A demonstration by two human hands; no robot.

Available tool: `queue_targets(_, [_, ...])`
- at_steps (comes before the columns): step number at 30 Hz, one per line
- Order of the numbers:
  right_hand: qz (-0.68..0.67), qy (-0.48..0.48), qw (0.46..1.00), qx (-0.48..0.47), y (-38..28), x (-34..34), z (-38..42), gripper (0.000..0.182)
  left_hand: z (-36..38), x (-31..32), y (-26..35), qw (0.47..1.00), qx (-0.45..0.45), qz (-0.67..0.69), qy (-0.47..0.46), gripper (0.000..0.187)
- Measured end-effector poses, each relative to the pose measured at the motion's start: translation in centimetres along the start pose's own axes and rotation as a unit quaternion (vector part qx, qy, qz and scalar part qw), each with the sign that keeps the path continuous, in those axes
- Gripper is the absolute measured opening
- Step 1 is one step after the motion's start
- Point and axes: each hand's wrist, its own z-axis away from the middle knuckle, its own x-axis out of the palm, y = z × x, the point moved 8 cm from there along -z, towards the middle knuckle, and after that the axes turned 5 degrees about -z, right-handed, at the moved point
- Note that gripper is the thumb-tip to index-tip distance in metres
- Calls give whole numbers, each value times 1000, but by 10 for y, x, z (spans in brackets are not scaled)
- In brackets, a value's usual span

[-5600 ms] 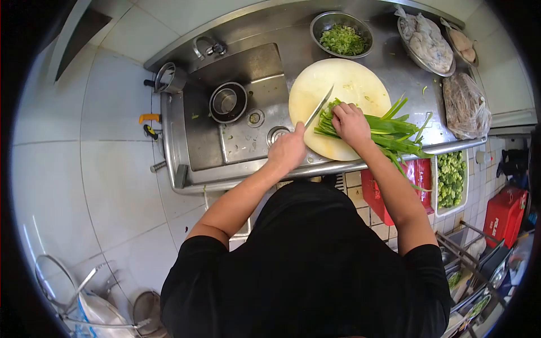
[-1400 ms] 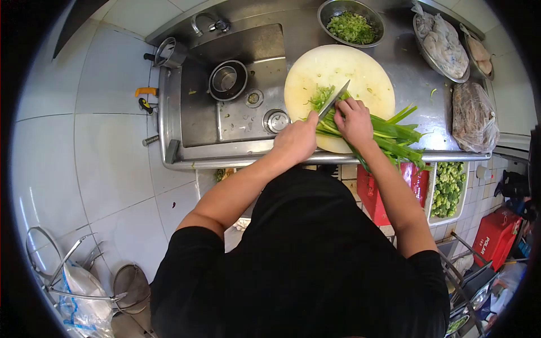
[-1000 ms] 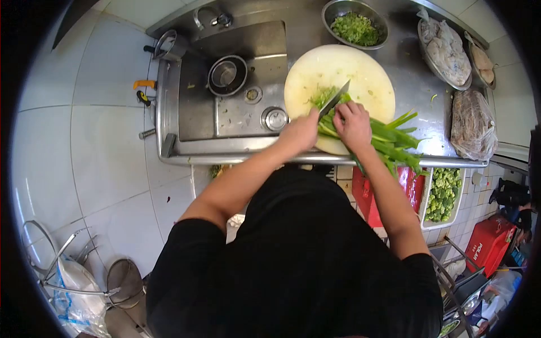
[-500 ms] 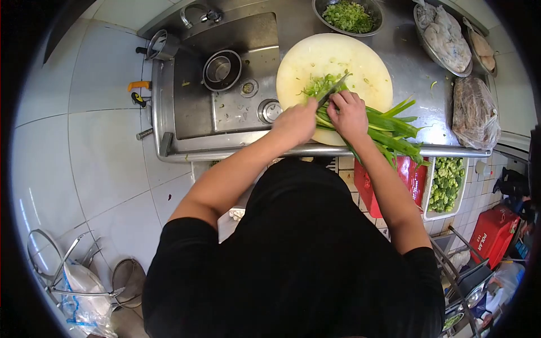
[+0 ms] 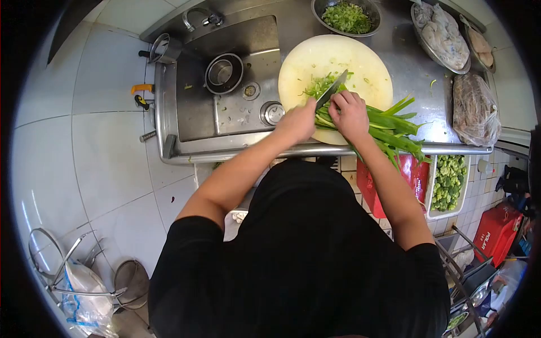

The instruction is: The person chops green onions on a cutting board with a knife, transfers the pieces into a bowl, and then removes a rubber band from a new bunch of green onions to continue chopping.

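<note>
My left hand (image 5: 298, 122) is closed around the handle of a kitchen knife (image 5: 333, 89), its blade slanting up and right over the round cutting board (image 5: 365, 56). Close by, my right hand (image 5: 349, 115) has curled fingers pressing down a bunch of spring onions (image 5: 391, 122) beside the blade. The long green leaves reach right, and some hang over the counter's front edge. Chopped spring onion (image 5: 319, 85) lies on the board to the left of the blade. Behind the board stands a metal bowl (image 5: 376, 28) of chopped greens.
A sink (image 5: 194, 115) with a metal pot (image 5: 208, 76) lies left of the board. At right are a bowl of bagged food (image 5: 442, 39) and a brown plastic-wrapped bundle (image 5: 475, 110). Below the counter stand a red crate (image 5: 372, 188) and a white tub (image 5: 448, 214) of cut green vegetables.
The knife blade has tipped and shows more of its flat side, its tip slightly higher. My right hand stays on the spring onions. The whole view has shifted slightly.
</note>
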Motion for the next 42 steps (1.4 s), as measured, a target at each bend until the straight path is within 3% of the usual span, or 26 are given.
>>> queue_targets(3, [1, -1, 1000, 2, 5, -2, -7, 14, -8, -31, 20, 1000, 15, -15, 10, 26])
queue_targets(6, [-9, 4, 1000, 11, 6, 1, -6, 14, 30, -56, 29, 1000, 2, -16, -15, 25])
queue_targets(9, [-11, 6, 1000, 12, 7, 0, -5, 13, 37, -41, 18, 999, -7, -25, -21, 26])
queue_targets(12, [-1, -15, 1000, 19, 4, 3, -1, 13, -6, -10, 23, 1000, 14, -16, -16, 32])
queue_targets(16, [1, 6, 1000, 2, 4, 3, -3, 13, 34, -27, 15, 996, -25, -48, -69, 34])
queue_targets(19, [-1, 14, 1000, -1, 2, 1, -2, 13, 22, 3, 2, 999, -31, -7, -39, 35])
queue_targets(23, [1, 6, 1000, -3, 1, -2, -3, 13, 15, -11, 8, 999, 7, -40, -17, 36])
queue_targets(27, [-7, 34, 999, -15, 3, -3, -4, 12, 41, 12, -11, 999, -36, -15, -32, 32])
queue_targets(31, [-11, 22, 1000, -6, 3, -5, -4, 12, -15, -5, 10, 999, 30, -24, 15, 26])
queue_targets(36, [-16, 14, 1000, 3, 6, -1, -3, 10, 32, -47, 27, 1000, -1, -23, -4, 24])
queue_targets(42, [3, 22, 1000, 3, 4, 0, -2, 11, -8, -15, 22, 999, 7, -25, -26, 28])
